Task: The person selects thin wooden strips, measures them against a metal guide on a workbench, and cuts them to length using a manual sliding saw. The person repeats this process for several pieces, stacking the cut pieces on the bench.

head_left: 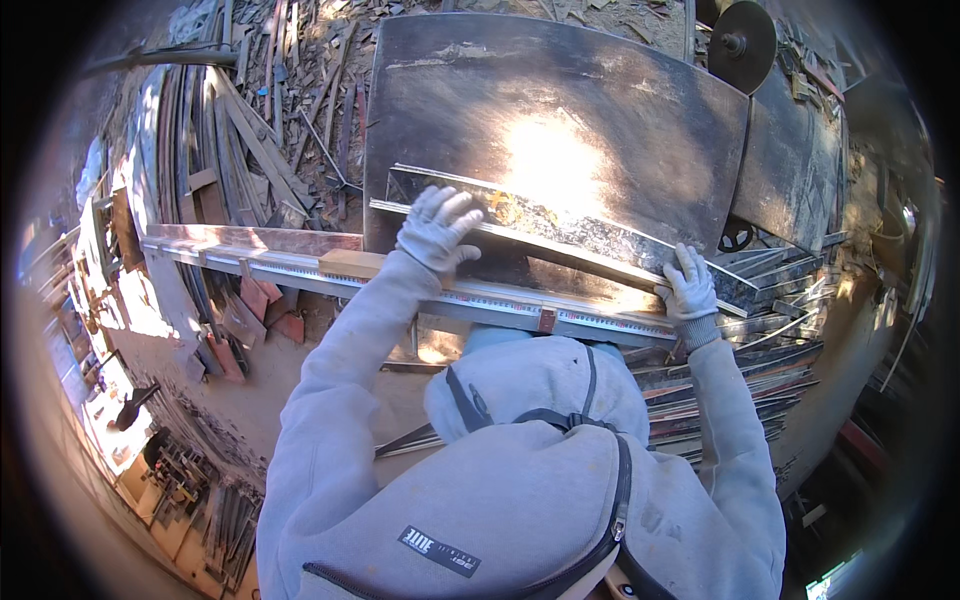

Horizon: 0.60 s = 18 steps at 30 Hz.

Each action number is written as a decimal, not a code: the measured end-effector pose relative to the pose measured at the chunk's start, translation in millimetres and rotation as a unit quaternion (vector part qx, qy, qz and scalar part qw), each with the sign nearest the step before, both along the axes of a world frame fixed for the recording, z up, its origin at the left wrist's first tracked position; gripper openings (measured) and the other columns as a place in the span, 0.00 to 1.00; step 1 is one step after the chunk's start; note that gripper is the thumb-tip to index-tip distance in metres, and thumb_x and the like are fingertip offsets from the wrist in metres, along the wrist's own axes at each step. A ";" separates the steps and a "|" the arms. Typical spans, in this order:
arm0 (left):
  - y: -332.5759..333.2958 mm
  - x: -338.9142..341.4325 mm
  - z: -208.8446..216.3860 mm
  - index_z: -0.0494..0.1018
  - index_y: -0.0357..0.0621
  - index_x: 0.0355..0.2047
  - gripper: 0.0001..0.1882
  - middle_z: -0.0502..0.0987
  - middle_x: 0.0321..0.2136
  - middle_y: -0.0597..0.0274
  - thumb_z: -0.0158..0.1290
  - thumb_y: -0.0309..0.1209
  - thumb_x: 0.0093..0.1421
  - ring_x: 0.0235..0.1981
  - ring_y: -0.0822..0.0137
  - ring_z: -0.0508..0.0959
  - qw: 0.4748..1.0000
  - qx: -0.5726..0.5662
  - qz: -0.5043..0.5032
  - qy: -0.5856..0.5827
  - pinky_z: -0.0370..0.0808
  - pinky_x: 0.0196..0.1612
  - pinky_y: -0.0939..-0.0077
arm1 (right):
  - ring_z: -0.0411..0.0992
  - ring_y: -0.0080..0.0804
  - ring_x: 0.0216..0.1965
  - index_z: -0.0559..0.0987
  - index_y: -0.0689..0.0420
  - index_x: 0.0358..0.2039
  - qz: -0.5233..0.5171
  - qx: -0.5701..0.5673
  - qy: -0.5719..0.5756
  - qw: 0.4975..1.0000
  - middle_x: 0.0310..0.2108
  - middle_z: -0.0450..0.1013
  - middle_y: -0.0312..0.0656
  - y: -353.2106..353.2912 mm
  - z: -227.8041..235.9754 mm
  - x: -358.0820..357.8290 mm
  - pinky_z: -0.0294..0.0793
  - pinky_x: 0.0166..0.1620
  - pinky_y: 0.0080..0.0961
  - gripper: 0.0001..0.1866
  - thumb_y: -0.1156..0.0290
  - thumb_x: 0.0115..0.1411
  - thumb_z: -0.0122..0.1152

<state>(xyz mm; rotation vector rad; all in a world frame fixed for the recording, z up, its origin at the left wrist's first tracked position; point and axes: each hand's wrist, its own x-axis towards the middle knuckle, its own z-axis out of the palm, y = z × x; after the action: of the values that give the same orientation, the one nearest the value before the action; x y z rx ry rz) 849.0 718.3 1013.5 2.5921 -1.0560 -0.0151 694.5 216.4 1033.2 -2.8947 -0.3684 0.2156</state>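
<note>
A long dark strip of board [580,228] with pale edges and yellow marks lies aslant on a dark sheet-topped table [450,110]. My left hand [437,228], in a pale work glove, rests over the strip's near edge towards its left end, fingers and thumb apart. At the strip's right end, my right hand [690,287], gloved too, lays its outstretched fingers on it. Nearer to me, a metal rail with a measuring scale [500,298] runs along the table's front. What is under my palms is hidden.
A round saw-like disc [742,47] stands at the far right. Long wood strips [225,150] and offcuts are heaped on the left. More strips [745,385] lie at the right, below the table. A light wood piece [350,263] sits by the rail.
</note>
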 end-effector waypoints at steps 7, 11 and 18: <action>-26.1 9.5 23.8 0.80 0.55 0.36 0.20 0.80 0.35 0.67 0.73 0.29 0.42 0.40 0.56 0.79 0.991 -0.065 0.026 0.116 0.77 0.45 0.60 | 0.78 0.43 0.50 0.77 0.52 0.38 -0.078 0.124 -0.008 0.989 0.49 0.80 0.38 -1.8 14.3 -17.2 0.77 0.52 0.43 0.18 0.74 0.49 0.77; -48.8 24.5 44.9 0.81 0.48 0.44 0.23 0.82 0.39 0.59 0.74 0.31 0.46 0.43 0.51 0.80 0.977 -0.124 0.030 0.172 0.78 0.48 0.59 | 0.77 0.48 0.54 0.79 0.53 0.46 -0.111 0.037 0.180 0.977 0.55 0.78 0.47 -28.8 39.8 10.4 0.77 0.54 0.44 0.19 0.68 0.55 0.76; -90.0 42.8 31.4 0.64 0.49 0.72 0.51 0.78 0.58 0.44 0.72 0.52 0.53 0.60 0.49 0.77 0.964 0.189 -0.066 0.175 0.71 0.65 0.52 | 0.56 0.60 0.73 0.52 0.60 0.77 0.004 -0.106 0.140 0.984 0.73 0.56 0.57 -11.4 7.3 14.3 0.51 0.75 0.57 0.70 0.49 0.41 0.85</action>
<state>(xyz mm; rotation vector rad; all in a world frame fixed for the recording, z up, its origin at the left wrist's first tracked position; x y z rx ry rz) 891.8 628.2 1044.8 2.6882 -1.1759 -0.7467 708.8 205.0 1040.5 -3.0078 -0.3236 0.6931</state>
